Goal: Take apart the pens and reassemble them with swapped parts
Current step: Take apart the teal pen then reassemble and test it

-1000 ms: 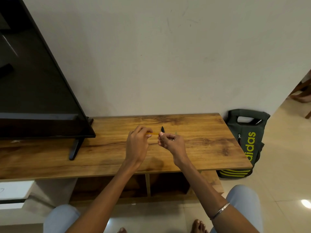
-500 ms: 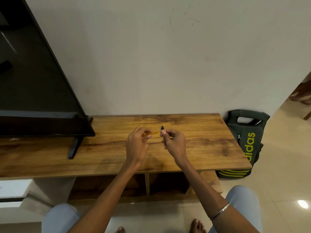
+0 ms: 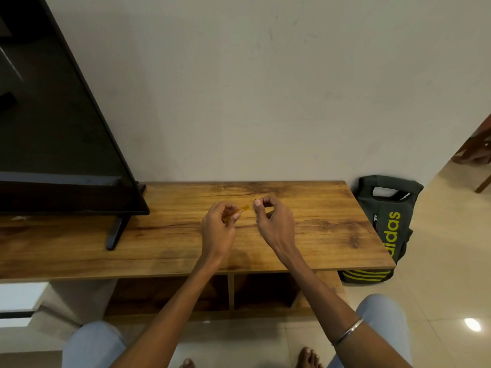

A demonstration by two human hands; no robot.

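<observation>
My left hand pinches an amber, see-through pen barrel whose open end points right. My right hand is just to the right of it, thumb and forefinger pinched on a small dark pen part, of which only the tip shows. A small gap separates the barrel's end from the dark part. Both hands hover over the middle of the wooden table.
A black TV stands on the table's left side, its foot near the front. A dark bag with yellow lettering leans against the wall at the table's right end. Shelves are open under the table.
The dark part stood out above my right fingers and close to the barrel; now my right hand has pulled slightly right, leaving a gap, and the part is mostly hidden in the pinch.
</observation>
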